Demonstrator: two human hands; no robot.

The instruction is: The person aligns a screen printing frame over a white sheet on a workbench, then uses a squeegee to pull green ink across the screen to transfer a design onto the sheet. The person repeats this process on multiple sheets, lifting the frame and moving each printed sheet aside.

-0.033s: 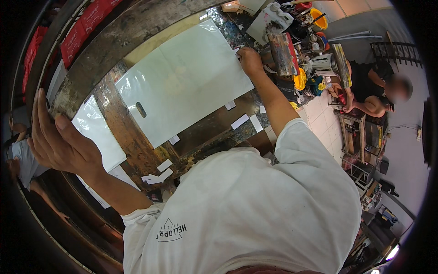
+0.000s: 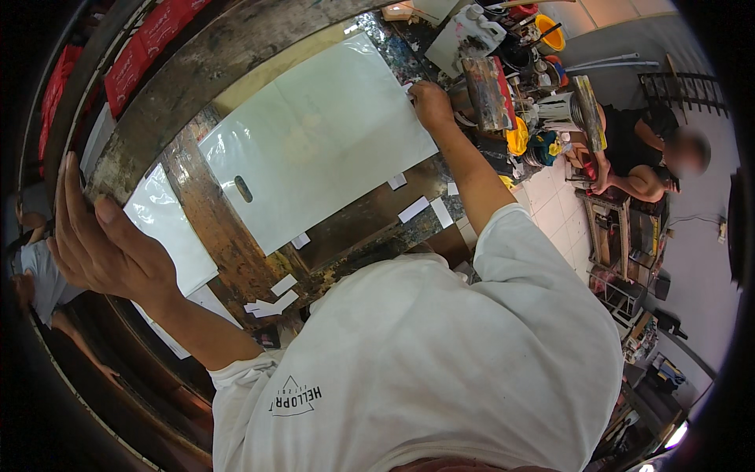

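Note:
A large white plastic bag (image 2: 314,141) with an oval handle hole lies flat on a stained worktable (image 2: 228,244). My right hand (image 2: 431,102) is stretched out to the bag's far right corner, its fingers curled down on the edge. My left hand (image 2: 102,244) is up at the table's left end, fingers straight and apart with nothing in them, beside a second white sheet (image 2: 169,228) that lies there.
Small white paper slips (image 2: 271,303) are scattered along the table's near edge. Paint pots, a white jug (image 2: 472,31) and a smeared board (image 2: 487,90) crowd the far right. Another person (image 2: 653,157) sits at the right. Red packs (image 2: 149,39) line the upper left.

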